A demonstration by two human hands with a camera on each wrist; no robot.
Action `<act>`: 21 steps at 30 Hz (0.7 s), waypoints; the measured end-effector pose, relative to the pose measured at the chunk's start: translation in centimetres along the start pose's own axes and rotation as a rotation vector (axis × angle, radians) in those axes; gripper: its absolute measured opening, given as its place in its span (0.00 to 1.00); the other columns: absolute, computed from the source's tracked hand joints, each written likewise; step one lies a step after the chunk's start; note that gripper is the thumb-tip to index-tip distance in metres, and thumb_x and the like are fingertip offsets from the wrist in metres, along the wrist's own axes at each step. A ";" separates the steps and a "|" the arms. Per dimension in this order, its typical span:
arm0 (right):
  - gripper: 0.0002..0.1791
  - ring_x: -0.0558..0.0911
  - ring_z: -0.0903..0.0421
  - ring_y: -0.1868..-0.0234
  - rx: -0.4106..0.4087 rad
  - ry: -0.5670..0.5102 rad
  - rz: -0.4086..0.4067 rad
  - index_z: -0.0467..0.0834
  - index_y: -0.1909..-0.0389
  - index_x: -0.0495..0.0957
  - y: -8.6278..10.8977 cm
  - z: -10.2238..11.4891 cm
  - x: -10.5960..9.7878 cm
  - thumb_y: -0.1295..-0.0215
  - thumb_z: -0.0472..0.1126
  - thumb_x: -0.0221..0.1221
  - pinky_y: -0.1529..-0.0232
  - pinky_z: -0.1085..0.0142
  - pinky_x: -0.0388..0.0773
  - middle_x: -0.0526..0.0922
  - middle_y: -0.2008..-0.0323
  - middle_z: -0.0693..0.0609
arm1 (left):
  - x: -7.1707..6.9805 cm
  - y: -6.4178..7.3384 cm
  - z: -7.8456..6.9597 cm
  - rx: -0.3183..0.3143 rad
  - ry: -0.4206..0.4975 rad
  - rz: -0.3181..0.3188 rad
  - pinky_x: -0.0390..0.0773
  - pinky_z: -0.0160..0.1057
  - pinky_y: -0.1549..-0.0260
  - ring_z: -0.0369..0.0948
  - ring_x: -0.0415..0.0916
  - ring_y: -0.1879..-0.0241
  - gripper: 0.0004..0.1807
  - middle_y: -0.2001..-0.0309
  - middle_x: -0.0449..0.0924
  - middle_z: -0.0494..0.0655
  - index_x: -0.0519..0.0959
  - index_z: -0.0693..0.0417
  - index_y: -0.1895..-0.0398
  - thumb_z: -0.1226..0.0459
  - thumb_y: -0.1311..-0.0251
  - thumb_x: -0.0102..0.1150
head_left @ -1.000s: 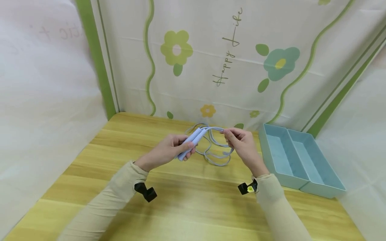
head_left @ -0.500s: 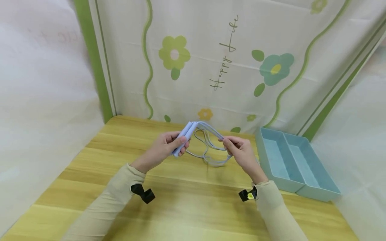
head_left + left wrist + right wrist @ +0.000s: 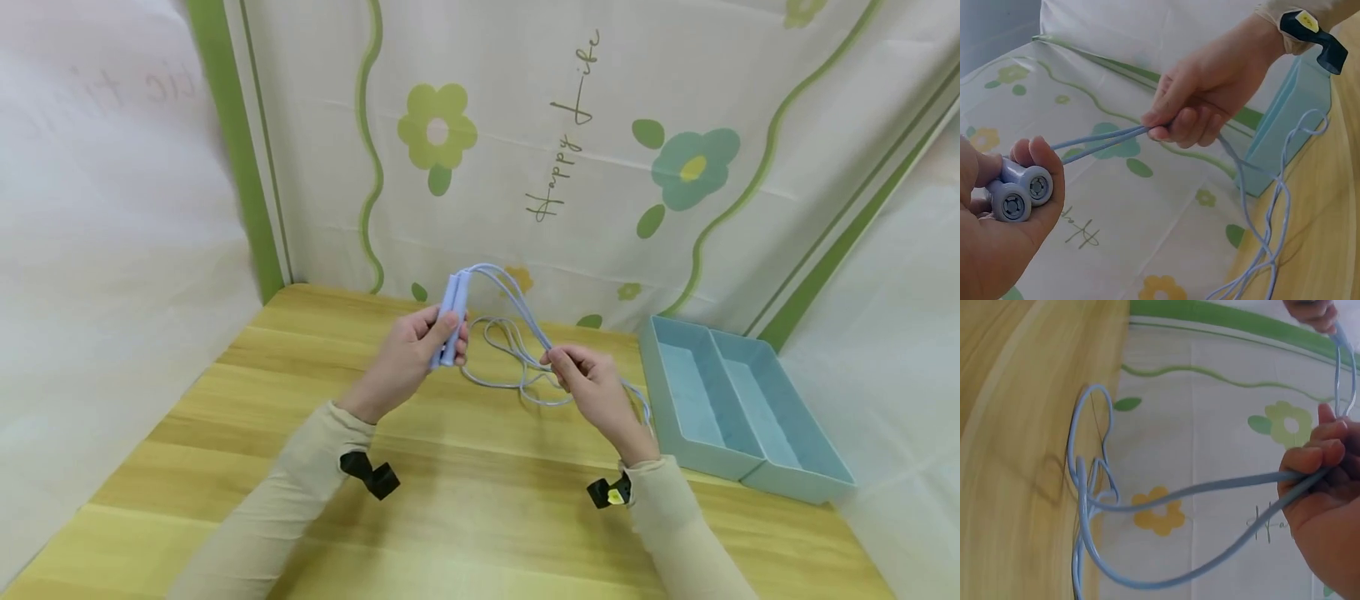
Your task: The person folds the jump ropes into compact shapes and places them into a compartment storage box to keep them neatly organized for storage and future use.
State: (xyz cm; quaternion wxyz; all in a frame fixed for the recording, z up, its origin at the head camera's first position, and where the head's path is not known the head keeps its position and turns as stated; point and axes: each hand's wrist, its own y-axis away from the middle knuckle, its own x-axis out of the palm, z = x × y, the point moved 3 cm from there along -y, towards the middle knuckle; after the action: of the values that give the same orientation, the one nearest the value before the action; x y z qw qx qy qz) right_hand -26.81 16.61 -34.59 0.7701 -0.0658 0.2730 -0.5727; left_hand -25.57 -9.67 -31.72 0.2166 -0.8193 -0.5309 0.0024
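My left hand [image 3: 405, 354] grips both pale blue handles of a jump rope [image 3: 459, 312] side by side, raised above the table and tilted upright. In the left wrist view the round ends of the handles [image 3: 1013, 203] face the camera. From their tops two strands of cord [image 3: 517, 292] arch over to my right hand [image 3: 596, 387], which pinches them between thumb and fingers. Past that hand the cord hangs down in loose loops [image 3: 1091, 444] toward the table. Part of the cord is hidden behind the right hand in the head view.
A light blue two-compartment tray [image 3: 753, 462] stands at the right of the wooden table [image 3: 247, 400], close by the right forearm. A flowered curtain [image 3: 480, 217] rises directly behind the table's back edge. Black wrist cameras [image 3: 371, 475] are strapped to both sleeves.
My left hand has risen and turned the handles more upright. The right hand has shifted slightly down and left along the cord. Cord now trails out to the right of the right hand.
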 end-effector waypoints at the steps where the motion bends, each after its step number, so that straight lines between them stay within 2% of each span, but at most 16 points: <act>1: 0.13 0.63 0.56 0.81 -0.014 -0.008 -0.012 0.36 0.61 0.83 0.0 0.3 0.2 0.24 0.34 0.49 0.81 0.67 0.61 0.69 0.78 0.32 | 0.2 -0.1 0.2 -0.008 0.003 0.004 0.80 0.39 0.65 0.42 0.74 0.65 0.19 0.61 0.74 0.57 0.70 0.73 0.49 0.61 0.24 0.47; 8: 0.12 0.67 0.55 0.82 -0.120 -0.022 -0.062 0.30 0.63 0.82 0.2 4.0 1.9 0.26 0.27 0.50 0.81 0.66 0.65 0.73 0.81 0.47 | 1.2 -0.4 1.7 -0.045 -0.074 -0.024 0.79 0.38 0.64 0.43 0.75 0.64 0.18 0.59 0.78 0.58 0.73 0.71 0.47 0.61 0.25 0.48; 12: 0.11 0.64 0.59 0.84 -0.167 0.037 -0.115 0.30 0.62 0.83 0.2 4.9 2.6 0.28 0.26 0.52 0.84 0.69 0.63 0.73 0.80 0.49 | 1.8 -0.5 2.4 -0.050 -0.128 -0.026 0.79 0.38 0.65 0.49 0.75 0.64 0.16 0.59 0.80 0.57 0.76 0.67 0.48 0.61 0.25 0.50; 15: 0.10 0.62 0.61 0.84 -0.232 0.134 -0.126 0.29 0.60 0.83 0.1 5.5 3.2 0.30 0.24 0.52 0.84 0.70 0.60 0.74 0.78 0.48 | 2.3 -0.6 2.8 -0.043 -0.141 -0.022 0.79 0.38 0.65 0.52 0.75 0.64 0.16 0.60 0.80 0.57 0.78 0.66 0.49 0.61 0.26 0.51; 17: 0.11 0.64 0.59 0.81 -0.288 0.191 -0.112 0.24 0.54 0.80 0.2 5.8 3.7 0.32 0.21 0.51 0.82 0.70 0.61 0.76 0.73 0.45 | 2.6 -0.7 2.9 -0.040 -0.130 -0.032 0.79 0.39 0.65 0.50 0.76 0.64 0.15 0.60 0.80 0.57 0.78 0.66 0.49 0.61 0.26 0.52; 21: 0.18 0.69 0.51 0.73 -0.389 0.225 -0.060 0.17 0.45 0.70 0.2 6.0 4.4 0.36 0.14 0.48 0.75 0.71 0.67 0.73 0.64 0.34 | 2.8 -1.0 3.3 -0.033 -0.103 -0.083 0.80 0.41 0.63 0.45 0.77 0.63 0.16 0.58 0.81 0.57 0.79 0.65 0.49 0.61 0.28 0.54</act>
State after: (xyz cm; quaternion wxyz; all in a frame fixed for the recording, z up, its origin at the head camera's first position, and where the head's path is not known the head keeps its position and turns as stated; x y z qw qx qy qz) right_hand -22.82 11.42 -31.15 0.6901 -0.1568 0.4604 -0.5359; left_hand -25.95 -5.72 -33.70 0.1755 -0.7988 -0.5748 0.0267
